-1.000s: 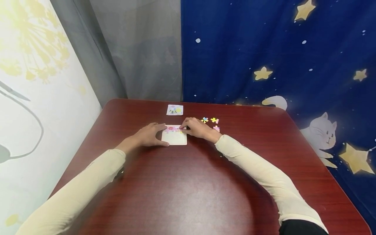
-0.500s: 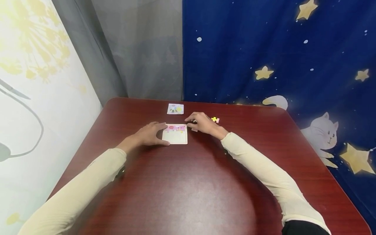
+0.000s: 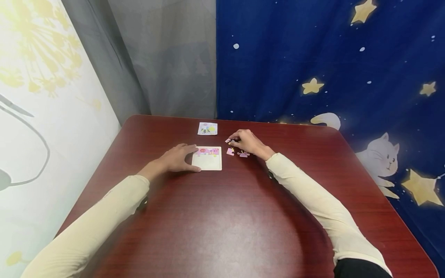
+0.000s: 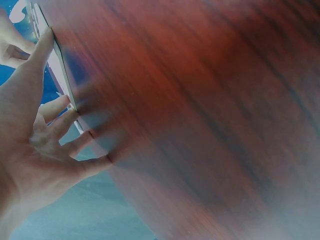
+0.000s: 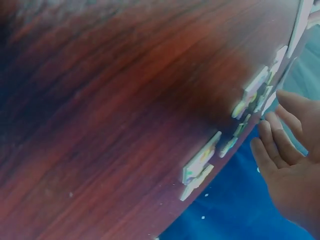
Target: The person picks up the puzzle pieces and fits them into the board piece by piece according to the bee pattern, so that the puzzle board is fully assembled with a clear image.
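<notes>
A white puzzle board (image 3: 209, 164) lies on the table, its top strip filled with pink pieces (image 3: 205, 151) and its lower part bare white. My left hand (image 3: 178, 159) holds the board's left side, thumb at the near corner and index finger at the far one. In the left wrist view, the thumb and fingers span the thin board edge (image 4: 61, 75). To the board's right, my right hand (image 3: 248, 141) bends over loose puzzle pieces (image 3: 230, 151), fingertips close to one piece (image 3: 228, 140). In the right wrist view, its fingers are loosely bent, with a gap to the thumb.
A small picture card (image 3: 207, 129) with a bee on it lies behind the board. More loose pieces (image 3: 243, 154) lie beneath the right wrist. The dark red table (image 3: 208, 216) reaches back to grey and blue curtains (image 3: 264, 77).
My right hand has left the board's pink strip and moved right over the loose pieces. Some pieces now lie nearer the board. My left hand has stayed on the board.
</notes>
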Demonstrator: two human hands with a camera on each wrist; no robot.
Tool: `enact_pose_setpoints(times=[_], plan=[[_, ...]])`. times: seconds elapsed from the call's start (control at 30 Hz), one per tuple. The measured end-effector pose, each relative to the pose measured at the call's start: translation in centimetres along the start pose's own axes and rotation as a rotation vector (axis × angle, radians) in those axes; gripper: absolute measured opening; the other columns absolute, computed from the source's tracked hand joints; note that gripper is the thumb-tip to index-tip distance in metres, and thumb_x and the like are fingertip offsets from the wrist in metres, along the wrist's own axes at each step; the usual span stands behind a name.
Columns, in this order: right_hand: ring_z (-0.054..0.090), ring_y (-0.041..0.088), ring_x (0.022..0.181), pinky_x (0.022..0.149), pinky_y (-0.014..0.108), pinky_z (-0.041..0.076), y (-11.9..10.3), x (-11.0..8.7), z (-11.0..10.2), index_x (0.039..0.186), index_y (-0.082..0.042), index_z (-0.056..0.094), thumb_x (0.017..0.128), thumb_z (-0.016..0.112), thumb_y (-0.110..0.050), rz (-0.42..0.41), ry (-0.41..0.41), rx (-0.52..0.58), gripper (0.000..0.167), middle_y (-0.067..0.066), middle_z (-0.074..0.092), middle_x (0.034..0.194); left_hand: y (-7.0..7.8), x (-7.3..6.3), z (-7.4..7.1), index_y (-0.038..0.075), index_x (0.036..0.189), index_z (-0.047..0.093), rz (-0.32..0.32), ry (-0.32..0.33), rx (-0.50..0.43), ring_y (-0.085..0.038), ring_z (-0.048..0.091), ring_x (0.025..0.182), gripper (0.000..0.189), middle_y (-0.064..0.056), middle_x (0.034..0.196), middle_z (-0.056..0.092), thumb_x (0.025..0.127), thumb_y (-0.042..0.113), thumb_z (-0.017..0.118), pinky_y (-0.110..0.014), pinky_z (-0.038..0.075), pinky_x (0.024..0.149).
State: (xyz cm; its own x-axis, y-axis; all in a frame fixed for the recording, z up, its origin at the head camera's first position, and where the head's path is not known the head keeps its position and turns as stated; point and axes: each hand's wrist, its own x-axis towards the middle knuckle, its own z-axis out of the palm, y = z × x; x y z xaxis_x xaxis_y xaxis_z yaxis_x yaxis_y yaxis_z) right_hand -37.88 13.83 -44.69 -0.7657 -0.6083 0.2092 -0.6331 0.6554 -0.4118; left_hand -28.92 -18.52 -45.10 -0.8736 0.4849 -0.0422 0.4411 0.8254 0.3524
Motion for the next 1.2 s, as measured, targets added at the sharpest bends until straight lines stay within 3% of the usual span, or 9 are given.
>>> enact_pose_setpoints(times=[0.4,0.6,0.83,1.03,1.2], plan=[[0.063,0.015,0.087,0.083,0.035,0.053,0.8,1.0,0.6,0.111,-0.008,0.082,0.096,0.077,-0.015,0.102,-0.004,-0.033,0.017,0.004,0.08,0.102,0.0,0.2,0.0,0.011,0.156,0.048,-0.008,-0.006,-0.004,-0.041,0.034,0.15,0.099,-0.012,0.162,0.043,0.08,0.064,0.082,-0.064,0.034,0.115],[0.062,0.017,0.092,0.087,0.035,0.052,0.7,1.3,0.5,0.115,-0.007,0.08,0.097,0.074,-0.011,0.089,-0.032,-0.026,0.019,0.006,0.078,0.111,0.0,0.2,0.0,0.01,0.156,0.049,-0.007,-0.002,-0.001,-0.041,0.035,0.149,0.098,-0.013,0.161,0.044,0.08,0.063,0.082,-0.065,0.035,0.113],[0.063,0.019,0.098,0.093,0.038,0.052,0.3,1.3,0.6,0.118,-0.007,0.078,0.095,0.079,-0.024,0.089,-0.056,-0.058,0.029,0.007,0.077,0.112,-0.2,0.2,0.0,0.01,0.156,0.048,-0.002,0.0,-0.002,-0.041,0.035,0.149,0.099,-0.012,0.162,0.043,0.08,0.063,0.082,-0.062,0.034,0.115],[0.061,0.019,0.094,0.09,0.038,0.052,0.3,1.5,0.6,0.115,-0.007,0.08,0.095,0.078,-0.02,0.048,-0.063,-0.09,0.024,0.006,0.077,0.109,-0.3,0.2,0.1,0.009,0.156,0.049,0.0,-0.004,-0.001,-0.041,0.034,0.149,0.098,-0.012,0.162,0.043,0.081,0.064,0.081,-0.062,0.034,0.115],[0.063,0.02,0.1,0.094,0.039,0.051,0.1,1.5,0.6,0.118,-0.008,0.079,0.097,0.076,-0.019,0.025,-0.062,-0.076,0.023,0.007,0.076,0.111,-0.3,0.3,0.1,0.009,0.155,0.049,-0.004,-0.008,-0.002,-0.041,0.034,0.15,0.098,-0.012,0.162,0.043,0.081,0.064,0.081,-0.062,0.034,0.115]])
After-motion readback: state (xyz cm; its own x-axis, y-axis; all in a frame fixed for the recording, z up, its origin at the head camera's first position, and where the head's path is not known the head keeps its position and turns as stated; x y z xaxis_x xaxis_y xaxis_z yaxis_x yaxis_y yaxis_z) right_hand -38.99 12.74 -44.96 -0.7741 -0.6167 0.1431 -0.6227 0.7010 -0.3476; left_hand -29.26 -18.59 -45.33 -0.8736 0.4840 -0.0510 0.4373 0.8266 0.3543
